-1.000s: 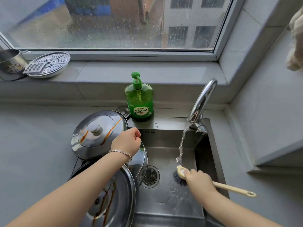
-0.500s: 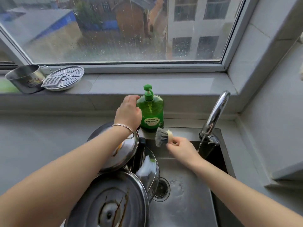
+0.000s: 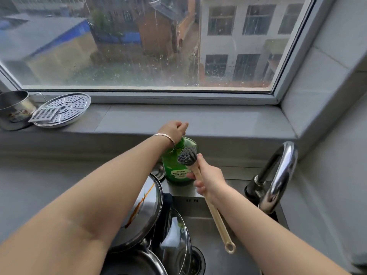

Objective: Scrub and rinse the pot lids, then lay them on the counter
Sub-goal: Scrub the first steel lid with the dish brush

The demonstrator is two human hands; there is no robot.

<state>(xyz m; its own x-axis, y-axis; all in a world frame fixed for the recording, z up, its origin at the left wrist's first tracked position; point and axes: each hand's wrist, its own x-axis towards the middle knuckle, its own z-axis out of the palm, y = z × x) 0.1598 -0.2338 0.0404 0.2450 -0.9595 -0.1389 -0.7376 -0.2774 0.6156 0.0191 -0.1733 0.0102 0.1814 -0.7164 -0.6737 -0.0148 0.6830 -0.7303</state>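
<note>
My left hand sits on top of the green soap bottle, covering its pump head. My right hand grips the cream handle of the dish brush, holding its dark bristles up against the bottle's shoulder. A steel lid with brown streaks leans at the sink's left edge under my left forearm. Beside it a glass lid stands on edge in the sink. Another steel lid lies at the bottom, mostly hidden.
The steel sink has a drain at the bottom. A chrome faucet curves at the right, with no water running. On the windowsill sit a steel mug and a perforated steamer plate. Grey counter lies left.
My left hand rose from the lids to the top of the soap bottle. My right hand lifted the brush out of the sink to the bottle. The water stopped running.
</note>
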